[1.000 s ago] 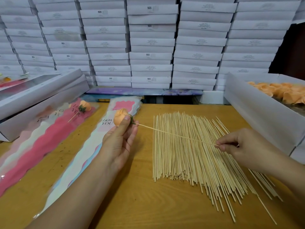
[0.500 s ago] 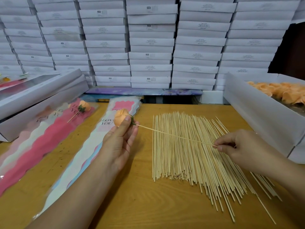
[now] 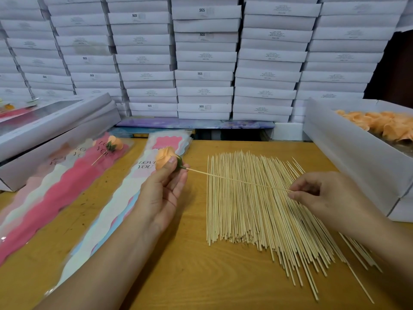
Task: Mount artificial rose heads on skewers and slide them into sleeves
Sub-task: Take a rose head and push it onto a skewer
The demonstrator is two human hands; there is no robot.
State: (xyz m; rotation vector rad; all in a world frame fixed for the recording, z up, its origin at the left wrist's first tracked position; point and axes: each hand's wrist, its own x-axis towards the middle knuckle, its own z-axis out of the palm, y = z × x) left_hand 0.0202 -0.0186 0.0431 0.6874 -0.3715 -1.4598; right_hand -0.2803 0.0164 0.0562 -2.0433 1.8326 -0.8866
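Observation:
My left hand [image 3: 162, 191] pinches an orange rose head [image 3: 163, 159] with a green base, held over the top of a stack of printed sleeves [image 3: 116, 204]. A thin wooden skewer [image 3: 237, 180] runs from the rose's base to my right hand [image 3: 321, 195], which grips its far end above the skewer pile [image 3: 263, 211]. On the pink sleeve stack [image 3: 44, 198] at the left lies a finished rose on a skewer [image 3: 114, 143], inside a clear sleeve.
An open white box [image 3: 348, 153] at the right holds several loose orange rose heads [image 3: 384, 126]. Flat white boxes [image 3: 51, 124] lie at the left, and a wall of stacked white boxes [image 3: 205, 59] fills the back. Everything rests on the wooden table [image 3: 201, 276].
My right hand has slid a little to the left along the skewer line. The rose head and my left hand have stayed almost still.

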